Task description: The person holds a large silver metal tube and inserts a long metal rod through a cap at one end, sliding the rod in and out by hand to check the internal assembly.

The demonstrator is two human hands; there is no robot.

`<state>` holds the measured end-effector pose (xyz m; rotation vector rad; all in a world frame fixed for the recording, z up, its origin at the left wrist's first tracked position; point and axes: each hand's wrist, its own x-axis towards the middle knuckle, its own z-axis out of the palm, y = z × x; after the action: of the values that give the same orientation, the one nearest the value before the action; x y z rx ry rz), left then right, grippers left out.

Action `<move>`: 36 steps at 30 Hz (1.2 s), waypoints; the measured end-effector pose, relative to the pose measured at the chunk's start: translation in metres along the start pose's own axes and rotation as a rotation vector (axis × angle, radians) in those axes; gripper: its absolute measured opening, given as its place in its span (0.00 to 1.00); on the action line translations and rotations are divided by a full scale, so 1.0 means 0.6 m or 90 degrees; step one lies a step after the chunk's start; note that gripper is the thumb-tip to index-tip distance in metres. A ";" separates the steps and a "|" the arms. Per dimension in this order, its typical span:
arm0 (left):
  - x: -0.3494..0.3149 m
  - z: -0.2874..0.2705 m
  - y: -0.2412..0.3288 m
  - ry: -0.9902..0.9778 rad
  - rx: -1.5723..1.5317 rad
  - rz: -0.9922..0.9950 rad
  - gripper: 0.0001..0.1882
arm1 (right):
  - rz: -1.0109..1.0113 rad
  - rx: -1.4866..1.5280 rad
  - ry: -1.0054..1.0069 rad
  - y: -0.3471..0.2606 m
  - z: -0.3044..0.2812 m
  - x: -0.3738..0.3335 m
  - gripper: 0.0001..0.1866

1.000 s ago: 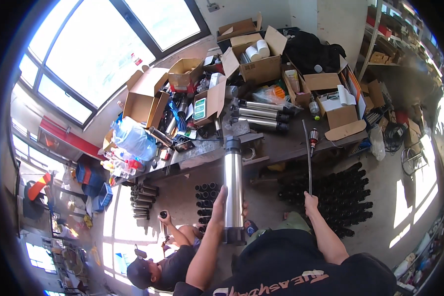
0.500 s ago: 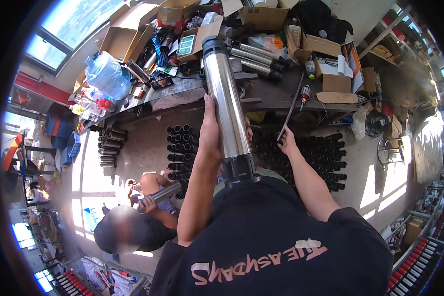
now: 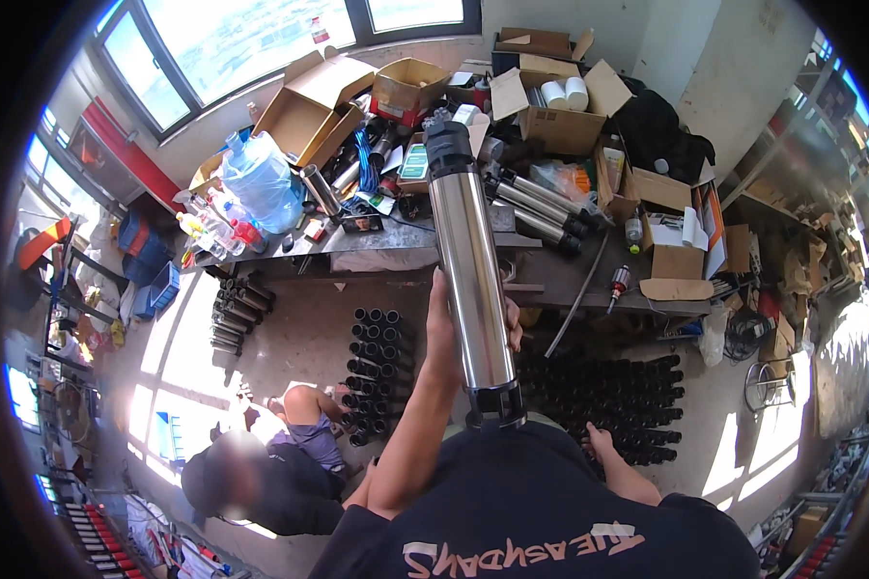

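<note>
My left hand (image 3: 444, 333) is wrapped round the lower half of what looks like a submersible pump (image 3: 473, 280), a long shiny steel cylinder with a black cap on top and a black slotted bracket below. It stands nearly upright before my chest, leaning slightly left at the top. Lower and to the right, my right hand (image 3: 603, 446) is low by my side, its fingers loosely apart and partly hard to make out, with nothing visible in them. A thin dark rod (image 3: 577, 304) lies across the workbench's front edge, apart from that hand.
Cartons (image 3: 560, 121), a blue-tinted water jug (image 3: 261, 183) and several steel cylinders (image 3: 541, 207) crowd the workbench (image 3: 406, 246). A red-and-metal part (image 3: 618, 285) lies near its edge. Black tubes (image 3: 608, 396) stand in rows on the floor. A person (image 3: 275, 478) crouches at left.
My right hand has let go of the rod and dropped down towards my body. The view has shifted up, showing more window; the pump stays in my left hand.
</note>
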<state>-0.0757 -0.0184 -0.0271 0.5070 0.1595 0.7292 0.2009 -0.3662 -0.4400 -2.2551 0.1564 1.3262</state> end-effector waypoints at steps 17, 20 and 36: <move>0.021 -0.060 -0.051 0.224 0.119 0.011 0.40 | -0.222 -0.228 -0.116 -0.153 0.047 -0.026 0.24; 0.022 -0.055 -0.026 0.257 0.173 0.003 0.40 | -0.207 -0.261 -0.103 -0.124 0.031 -0.012 0.22; 0.017 -0.075 0.010 0.158 0.159 0.098 0.40 | -0.339 -0.207 -0.121 -0.214 0.116 -0.070 0.18</move>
<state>-0.0857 0.0099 -0.0627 0.6701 0.4506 0.9285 0.1696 -0.2289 -0.3841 -2.1789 -0.7231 1.3184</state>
